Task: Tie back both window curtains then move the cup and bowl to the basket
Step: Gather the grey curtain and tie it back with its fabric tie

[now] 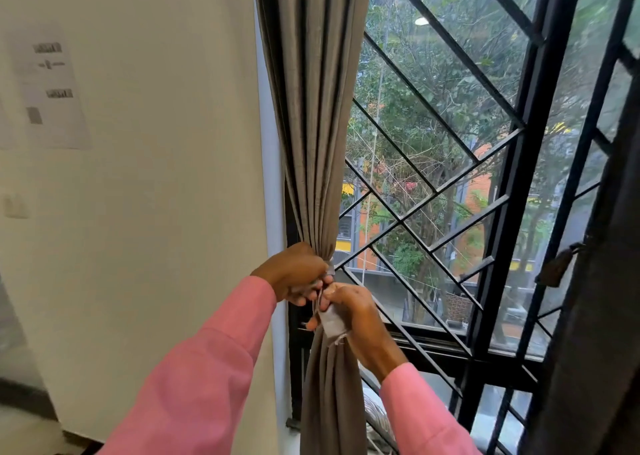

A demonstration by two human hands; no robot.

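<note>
The left grey curtain (313,108) hangs gathered into a narrow bunch beside the window's left frame. My left hand (294,271) is closed around the bunch at its narrowest point. My right hand (356,312) sits just below and to the right, pinching the pale grey end of a tie-back strap (330,321) that wraps the curtain. Both wrists wear pink sleeves. A dark curtain (595,316) fills the right edge of the view, hanging loose. The cup, bowl and basket are out of sight.
A black diamond-pattern window grille (450,177) stands behind the glass, with trees and buildings outside. A white wall (156,177) on the left carries a paper sheet (52,87) and a switch (15,206). A latch (557,264) hangs on the right window frame.
</note>
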